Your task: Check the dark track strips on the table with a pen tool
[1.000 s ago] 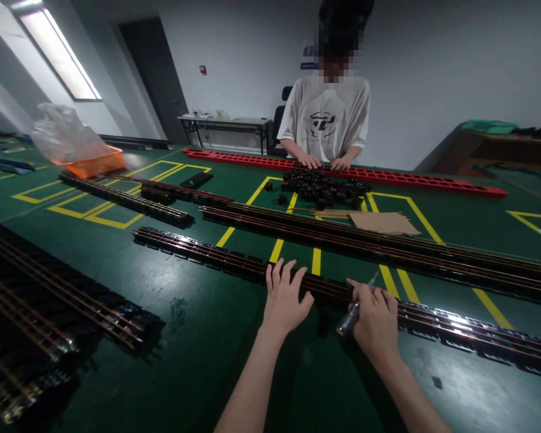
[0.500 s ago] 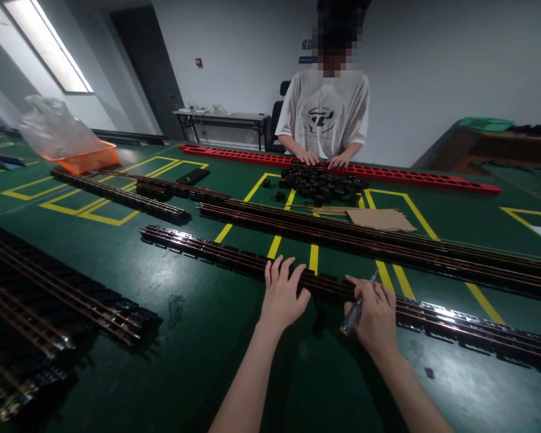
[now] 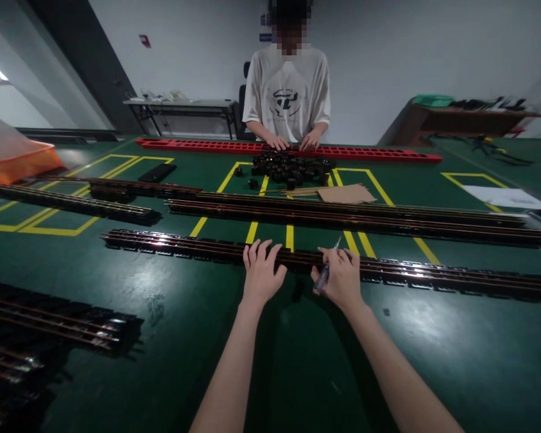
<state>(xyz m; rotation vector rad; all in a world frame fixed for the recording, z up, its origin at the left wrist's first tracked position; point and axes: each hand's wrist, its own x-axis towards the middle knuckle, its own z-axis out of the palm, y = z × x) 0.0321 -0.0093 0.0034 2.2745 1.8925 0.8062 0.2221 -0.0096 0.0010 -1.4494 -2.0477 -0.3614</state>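
A long black rail with copper strips (image 3: 171, 246) lies across the green table in front of me. My left hand (image 3: 260, 275) rests flat on it, fingers spread. Just to the right, my right hand (image 3: 340, 278) is closed round a thin clear-handled screwdriver (image 3: 323, 278) whose tip points at the same rail. Both hands touch the rail near its middle.
More long rails (image 3: 342, 215) lie parallel behind. A person in a white shirt (image 3: 288, 96) stands opposite, hands at a red strip (image 3: 365, 153) by a pile of black parts (image 3: 293, 168). Cardboard (image 3: 347, 193), a phone (image 3: 157, 173), an orange tray (image 3: 20, 165) and rails (image 3: 49, 325) at left.
The view has swung to the right and tilted, so everything sits further left. Both hands stay on the near rail, right hand still gripping the screwdriver.
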